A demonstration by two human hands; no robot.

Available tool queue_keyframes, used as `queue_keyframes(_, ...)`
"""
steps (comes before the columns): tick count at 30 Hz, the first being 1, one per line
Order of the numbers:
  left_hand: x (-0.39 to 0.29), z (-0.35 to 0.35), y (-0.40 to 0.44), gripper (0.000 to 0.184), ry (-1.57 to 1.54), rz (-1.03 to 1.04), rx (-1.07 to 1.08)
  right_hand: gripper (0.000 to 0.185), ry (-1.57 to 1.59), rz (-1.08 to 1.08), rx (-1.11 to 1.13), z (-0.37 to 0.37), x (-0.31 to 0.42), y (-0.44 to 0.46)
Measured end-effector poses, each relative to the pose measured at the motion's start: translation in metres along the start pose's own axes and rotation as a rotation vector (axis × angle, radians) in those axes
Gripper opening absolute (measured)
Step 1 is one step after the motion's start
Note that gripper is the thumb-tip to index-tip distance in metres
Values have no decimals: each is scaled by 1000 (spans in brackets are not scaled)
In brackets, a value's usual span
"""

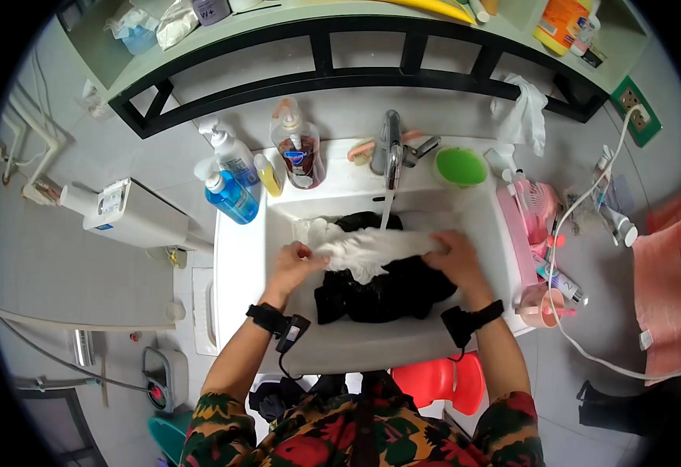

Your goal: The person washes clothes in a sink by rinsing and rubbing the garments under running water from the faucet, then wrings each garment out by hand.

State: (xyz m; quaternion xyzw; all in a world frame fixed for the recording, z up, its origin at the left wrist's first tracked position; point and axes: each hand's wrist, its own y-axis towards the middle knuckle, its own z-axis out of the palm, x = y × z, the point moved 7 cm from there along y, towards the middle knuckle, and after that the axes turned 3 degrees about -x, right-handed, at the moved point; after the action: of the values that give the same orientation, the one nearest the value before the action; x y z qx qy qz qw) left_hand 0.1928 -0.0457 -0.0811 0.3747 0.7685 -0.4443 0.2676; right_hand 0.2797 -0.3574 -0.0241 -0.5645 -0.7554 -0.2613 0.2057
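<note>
A wet white cloth (371, 246) is stretched across the sink (297, 356) in the stream from the running faucet (392, 148). My left hand (297, 265) is closed on its left end, thumb and fingers pinched together. At the other end, my right hand (457, 261) grips the cloth with curled fingers. Beneath lies a dark, soaked garment (387, 294), bunched on the basin floor. More dark fabric shows behind the white cloth, and some white fabric is bunched near my left hand.
Pump bottles, including a blue one (231, 198) and a red-brown one (299, 159), stand on the left rim. A green soap dish (460, 166) and a brush (361, 152) sit behind. A shelf (332, 78) overhangs; a pink rack (515, 233) stands right. A red stool (434, 383) is below.
</note>
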Motion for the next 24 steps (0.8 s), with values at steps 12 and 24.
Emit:
queue_keyframes(12, -1, 117, 38, 83, 922, 490, 20, 61, -405, -350, 473, 137, 0, -27)
queue_keyframes(24, -23, 117, 63, 65, 821, 461, -33, 51, -456, -239, 523, 153, -14, 18)
